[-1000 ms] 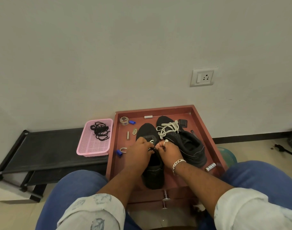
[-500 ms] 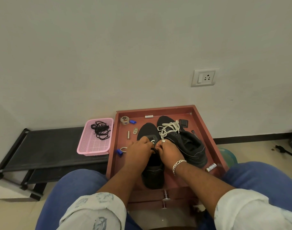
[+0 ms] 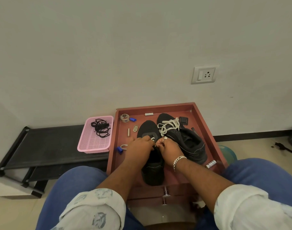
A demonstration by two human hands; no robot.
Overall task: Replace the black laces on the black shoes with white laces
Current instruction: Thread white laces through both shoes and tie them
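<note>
The near black shoe (image 3: 152, 165) lay at the centre of the red tray (image 3: 206, 128), toe at 12 o'clock. Both hands met over its eyelets: the left hand (image 3: 138, 147) and the right hand (image 3: 168, 147) had fingers curled, seemingly pinching a white lace (image 3: 153, 139); the grip itself was hidden. At 1 o'clock the second shoe (image 3: 188, 143) carried loose white laces (image 3: 168, 127). At 10 o'clock the pink basket (image 3: 94, 141) held black laces (image 3: 100, 128). Probably the lace tip could miss an eyelet or fray, because the fingers covered the hole.
</note>
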